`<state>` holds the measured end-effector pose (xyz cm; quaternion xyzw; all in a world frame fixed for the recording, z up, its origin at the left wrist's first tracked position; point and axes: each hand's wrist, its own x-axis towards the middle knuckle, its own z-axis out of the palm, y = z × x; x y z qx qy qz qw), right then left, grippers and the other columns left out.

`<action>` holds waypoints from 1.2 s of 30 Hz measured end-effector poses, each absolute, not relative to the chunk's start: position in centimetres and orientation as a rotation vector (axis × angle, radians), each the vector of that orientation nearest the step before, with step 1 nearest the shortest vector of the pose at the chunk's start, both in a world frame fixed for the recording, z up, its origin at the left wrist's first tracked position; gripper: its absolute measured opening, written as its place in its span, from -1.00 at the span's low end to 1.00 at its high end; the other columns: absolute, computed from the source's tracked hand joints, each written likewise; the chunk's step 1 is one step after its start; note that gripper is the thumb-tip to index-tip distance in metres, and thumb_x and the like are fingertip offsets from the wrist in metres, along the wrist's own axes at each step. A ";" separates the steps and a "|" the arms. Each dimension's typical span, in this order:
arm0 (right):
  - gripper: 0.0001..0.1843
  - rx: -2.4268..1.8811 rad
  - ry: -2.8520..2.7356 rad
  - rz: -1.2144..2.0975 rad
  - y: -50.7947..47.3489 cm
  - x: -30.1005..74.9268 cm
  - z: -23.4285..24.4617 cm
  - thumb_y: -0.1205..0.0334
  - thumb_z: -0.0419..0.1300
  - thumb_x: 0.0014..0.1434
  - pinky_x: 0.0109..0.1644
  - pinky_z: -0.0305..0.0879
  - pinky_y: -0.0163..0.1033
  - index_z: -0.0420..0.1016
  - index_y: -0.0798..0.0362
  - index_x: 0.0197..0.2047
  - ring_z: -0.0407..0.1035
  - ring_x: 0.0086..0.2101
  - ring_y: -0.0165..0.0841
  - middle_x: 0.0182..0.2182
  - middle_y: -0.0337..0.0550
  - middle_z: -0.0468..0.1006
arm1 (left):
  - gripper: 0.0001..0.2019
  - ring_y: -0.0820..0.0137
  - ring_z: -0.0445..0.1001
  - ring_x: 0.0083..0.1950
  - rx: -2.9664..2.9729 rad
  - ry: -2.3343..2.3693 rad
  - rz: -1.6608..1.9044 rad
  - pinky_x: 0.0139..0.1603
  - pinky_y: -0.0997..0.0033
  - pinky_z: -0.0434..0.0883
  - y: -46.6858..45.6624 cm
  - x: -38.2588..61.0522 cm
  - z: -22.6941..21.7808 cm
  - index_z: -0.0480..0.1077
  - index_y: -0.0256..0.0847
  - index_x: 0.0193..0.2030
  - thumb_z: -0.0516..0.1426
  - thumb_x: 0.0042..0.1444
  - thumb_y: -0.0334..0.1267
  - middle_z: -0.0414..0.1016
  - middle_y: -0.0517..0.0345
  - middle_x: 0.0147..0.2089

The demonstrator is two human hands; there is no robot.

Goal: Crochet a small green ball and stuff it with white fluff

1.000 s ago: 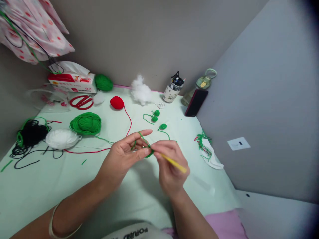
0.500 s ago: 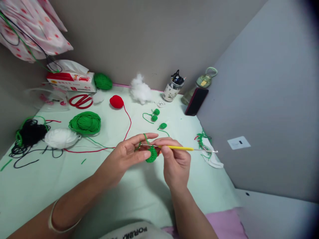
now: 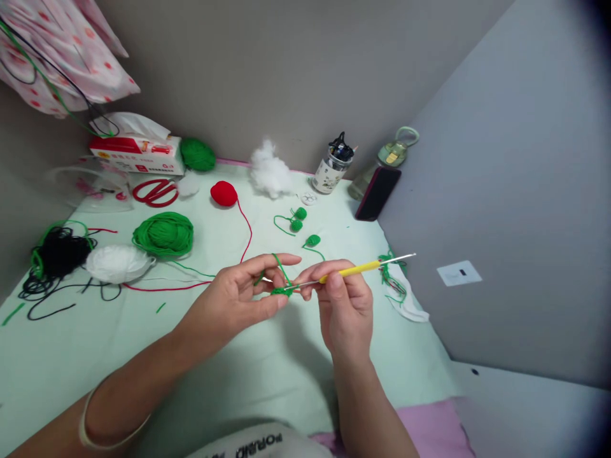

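Pinched between thumb and fingers of my left hand (image 3: 243, 289) is a small green crochet piece (image 3: 280, 292), mostly hidden by the fingers. Green yarn runs up over the raised left index finger. My right hand (image 3: 344, 308) grips a crochet hook (image 3: 356, 270) by its yellow handle. The hook's left metal end meets the green piece, while its other end points right and slightly up. Beyond the hands lie a small green crocheted oval (image 3: 312, 240) and two little green balls (image 3: 296, 225) with yarn tails.
At the left are a green yarn ball (image 3: 163, 234), white yarn (image 3: 119, 264), black yarn (image 3: 62, 254), red scissors (image 3: 155, 193) and a tissue box (image 3: 138, 156). Red yarn (image 3: 224, 194), white stuffing (image 3: 271, 172), a pen cup (image 3: 329, 170) and a phone (image 3: 379, 194) line the back. Yarn scraps (image 3: 394, 280) lie right.
The crochet piece has tipped from facing me to nearly edge-on. My right hand has moved slightly right, and the hook's outer end has swung upward.
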<state>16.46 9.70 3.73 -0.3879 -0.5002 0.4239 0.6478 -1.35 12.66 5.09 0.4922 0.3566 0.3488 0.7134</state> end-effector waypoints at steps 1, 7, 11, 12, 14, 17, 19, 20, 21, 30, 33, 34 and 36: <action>-0.78 -0.877 -1.157 0.954 9.6 16.5 3.8 0.12 0.15 0.43 -0.30 0.49 -0.24 0.56 0.01 -0.19 0.51 -0.39 -0.38 -0.34 -0.15 0.66 | -0.61 0.36 0.52 -0.03 1.092 0.803 0.778 0.03 0.42 0.45 12.6 -1.3 5.2 0.58 0.11 0.13 0.31 0.16 -0.30 0.44 0.21 -0.21; -0.79 -0.908 -1.496 0.572 8.9 16.5 4.2 0.33 0.09 0.43 -0.23 0.50 -0.14 0.56 -0.03 -0.06 0.56 -0.25 -0.29 -0.25 -0.10 0.68 | -0.67 0.36 0.51 -0.04 1.217 0.937 0.818 0.11 0.34 0.44 12.4 -1.1 5.9 0.58 0.02 0.06 0.27 0.15 -0.33 0.46 0.22 -0.22; -0.72 -0.884 -1.818 0.179 8.5 16.3 4.4 0.47 0.10 0.37 -0.22 0.50 -0.12 0.50 0.04 0.06 0.56 -0.17 -0.24 -0.18 0.03 0.67 | -0.67 0.36 0.49 -0.08 1.489 1.087 0.948 0.05 0.35 0.42 12.0 -0.8 5.8 0.58 -0.05 0.04 0.20 0.16 -0.38 0.48 0.19 -0.18; -0.71 -0.881 -1.847 0.135 8.5 16.3 4.5 0.50 0.11 0.35 -0.23 0.50 -0.13 0.49 0.06 0.06 0.56 -0.17 -0.23 -0.18 0.07 0.66 | -0.67 0.36 0.49 -0.09 1.557 1.113 0.975 0.04 0.35 0.42 12.0 -0.7 5.6 0.58 -0.06 0.05 0.19 0.16 -0.40 0.49 0.19 -0.18; -0.71 -0.881 -1.851 0.133 8.5 16.2 4.6 0.52 0.11 0.33 -0.24 0.51 -0.14 0.49 0.07 0.03 0.56 -0.18 -0.23 -0.18 0.09 0.66 | -0.67 0.37 0.50 -0.11 1.694 1.131 1.015 0.01 0.37 0.42 11.9 -0.7 5.3 0.57 -0.09 0.04 0.17 0.18 -0.43 0.49 0.19 -0.20; -0.74 -0.886 -1.855 0.166 8.7 16.1 4.5 0.52 0.12 0.33 -0.24 0.51 -0.16 0.49 0.07 -0.01 0.56 -0.21 -0.25 -0.21 0.06 0.66 | -0.69 0.38 0.51 -0.14 1.942 1.046 1.137 -0.05 0.38 0.44 12.1 -0.8 4.8 0.58 -0.13 0.00 0.14 0.21 -0.48 0.51 0.17 -0.23; -0.76 -0.913 -1.889 0.052 8.8 15.8 4.1 0.53 0.13 0.32 -0.27 0.50 -0.17 0.50 0.09 -0.04 0.55 -0.24 -0.25 -0.23 0.06 0.67 | -0.68 0.37 0.49 -0.15 2.021 0.995 1.204 -0.08 0.39 0.43 12.3 -0.7 4.5 0.59 -0.15 0.01 0.12 0.22 -0.49 0.51 0.16 -0.24; -0.77 -0.922 -1.899 -0.039 8.9 15.7 3.8 0.53 0.15 0.31 -0.28 0.50 -0.18 0.52 0.10 -0.05 0.56 -0.24 -0.25 -0.23 0.07 0.67 | -0.68 0.37 0.48 -0.14 1.990 1.000 1.204 -0.08 0.39 0.43 12.3 -0.7 4.4 0.59 -0.16 0.02 0.13 0.22 -0.48 0.50 0.15 -0.24; -0.77 -0.927 -1.901 -0.130 8.9 15.5 3.6 0.54 0.17 0.29 -0.27 0.51 -0.18 0.53 0.11 -0.06 0.56 -0.23 -0.24 -0.22 0.10 0.68 | -0.67 0.38 0.48 -0.13 1.906 1.024 1.180 -0.06 0.39 0.44 12.3 -0.6 4.5 0.59 -0.16 0.04 0.14 0.21 -0.47 0.50 0.15 -0.23; -0.75 -0.881 -1.595 0.069 9.1 15.1 2.9 0.38 0.14 0.40 -0.28 0.56 -0.15 0.60 -0.04 0.00 0.61 -0.22 -0.27 -0.15 -0.02 0.70 | -0.64 0.46 0.47 -0.12 0.981 0.840 0.948 -0.05 0.51 0.44 11.9 -0.4 5.2 0.54 0.00 0.17 0.29 0.22 -0.20 0.46 0.24 -0.20; -0.78 -0.873 -1.536 0.148 9.4 15.0 2.9 0.32 0.14 0.42 -0.29 0.54 -0.14 0.60 -0.07 -0.01 0.62 -0.24 -0.26 -0.21 -0.08 0.71 | -0.65 0.49 0.44 -0.16 0.970 0.824 0.957 -0.06 0.53 0.42 11.9 -0.4 5.2 0.56 0.04 0.13 0.33 0.19 -0.22 0.44 0.27 -0.23; -0.78 -0.872 -1.535 0.147 9.3 15.0 2.9 0.32 0.14 0.42 -0.29 0.54 -0.14 0.60 -0.08 -0.01 0.62 -0.23 -0.25 -0.21 -0.08 0.70 | -0.65 0.49 0.44 -0.17 0.973 0.836 0.967 -0.06 0.53 0.41 11.9 -0.4 5.2 0.56 0.04 0.12 0.34 0.18 -0.23 0.43 0.28 -0.25; -0.76 -0.881 -1.561 0.101 9.2 15.0 2.8 0.36 0.15 0.40 -0.29 0.55 -0.14 0.59 -0.08 0.01 0.61 -0.23 -0.26 -0.20 -0.07 0.69 | -0.63 0.48 0.43 -0.16 0.973 0.866 0.990 -0.03 0.52 0.39 11.7 -0.3 5.3 0.56 0.04 0.12 0.36 0.16 -0.25 0.43 0.29 -0.26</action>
